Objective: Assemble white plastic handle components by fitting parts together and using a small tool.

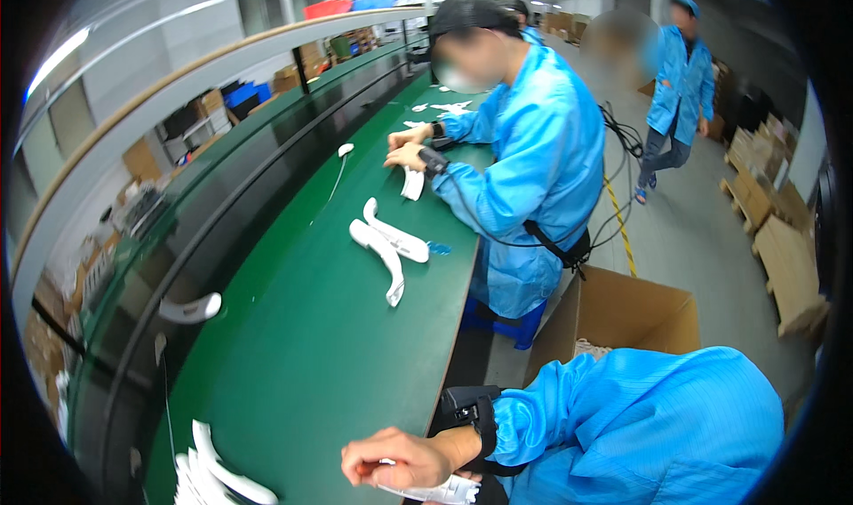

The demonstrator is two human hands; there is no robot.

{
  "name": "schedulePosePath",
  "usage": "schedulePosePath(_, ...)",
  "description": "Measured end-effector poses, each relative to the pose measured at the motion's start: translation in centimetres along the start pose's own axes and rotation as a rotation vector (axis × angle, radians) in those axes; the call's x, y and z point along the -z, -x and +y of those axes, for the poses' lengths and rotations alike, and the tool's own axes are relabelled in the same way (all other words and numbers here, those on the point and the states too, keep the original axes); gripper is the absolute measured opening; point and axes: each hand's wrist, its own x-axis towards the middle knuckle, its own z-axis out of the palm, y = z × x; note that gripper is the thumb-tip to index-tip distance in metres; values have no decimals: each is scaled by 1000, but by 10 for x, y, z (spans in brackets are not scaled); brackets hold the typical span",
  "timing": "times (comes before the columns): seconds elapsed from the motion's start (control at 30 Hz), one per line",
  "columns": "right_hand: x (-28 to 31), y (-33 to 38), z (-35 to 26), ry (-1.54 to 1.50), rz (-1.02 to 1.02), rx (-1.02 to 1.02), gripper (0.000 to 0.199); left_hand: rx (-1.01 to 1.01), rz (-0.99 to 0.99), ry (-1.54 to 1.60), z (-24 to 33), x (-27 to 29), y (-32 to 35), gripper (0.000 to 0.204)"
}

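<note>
When looking through the head view, can see the right hand (395, 461) at the lower edge, reaching leftward out of a blue sleeve (622, 425) and a dark wrist device (471, 407), with fingers curled inward, close together, over a white part (449, 490). Cannot tell whether pinching it, nor how the left hand's fingers stand, out of view. Would place the white part beneath the palm, partly hidden, near the edge of the green table (311, 354), pointing left and right along its long axis, dipping slightly rightward. Can find a bunch of curved white pieces (222, 478) at lower left, slanting down to the right, and two white handles (382, 258) farther along, close together, also slanting down rightward. Can spot a lone curved piece (191, 310) by the dark rail. Beyond, can see a co-worker (542, 150) in blue at the same table, an open cardboard box (640, 305) behind, and a person (684, 79) on the grey floor (693, 238), near stacked cartons (764, 163).
</note>
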Motion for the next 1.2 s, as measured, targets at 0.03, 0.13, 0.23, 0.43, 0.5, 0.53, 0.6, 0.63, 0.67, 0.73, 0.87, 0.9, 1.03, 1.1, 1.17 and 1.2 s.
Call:
schedulePosePath(0.03, 5, -1, -8, -10, -92, 14, 21, 1, -7, 2, 2, 4, 2, 65)
schedulePosePath(0.13, 11, -18, -30, 12, -197, 359, 31, -47, -3, 105, 13, 5, 14, 57)
schedulePosePath(0.23, 16, -24, -52, 128, -234, 666, 33, -76, -14, 103, 18, -6, 16, 57)
schedulePosePath(0.43, 30, -18, -73, 340, -246, 890, 30, -85, -61, 23, 26, -12, 12, 55)
schedulePosePath(0.5, 33, -17, -72, 369, -249, 912, 30, -92, -66, -6, 28, -12, 9, 55)
schedulePosePath(0.53, 33, -17, -71, 361, -236, 914, 30, -93, -72, -22, 29, -13, 7, 55)
schedulePosePath(0.6, 35, -21, -74, 353, -218, 920, 29, -92, -79, -59, 32, -11, 3, 54)
schedulePosePath(0.63, 39, -22, -77, 387, -214, 946, 29, -94, -82, -74, 35, -11, 1, 54)
schedulePosePath(0.67, 41, -22, -81, 424, -207, 969, 29, -97, -88, -94, 37, -11, 0, 54)
schedulePosePath(0.73, 40, -19, -68, 444, -220, 884, 29, -96, -100, -138, 47, -8, -3, 54)
schedulePosePath(0.87, 35, -30, -42, 713, -302, 473, 32, -162, -103, -335, 93, 4, -9, 54)
schedulePosePath(0.9, 38, -36, -42, 911, -381, 303, 33, -179, -105, -436, 114, 10, -13, 54)
schedulePosePath(1.03, 64, -42, 5, 1105, -469, 243, 31, -245, -318, -1335, 247, 41, -53, 54)
schedulePosePath(1.1, 60, -54, 12, 1110, -579, 277, 30, -459, -705, -1835, 324, 47, -69, 54)
schedulePosePath(1.17, 60, -60, 33, 1102, -669, 261, 29, -1022, -1327, -1611, 322, -40, -77, 59)
schedulePosePath(1.2, 68, -54, 44, 1091, -665, 292, 29, -1001, -1376, -1615, 310, -84, -64, 59)
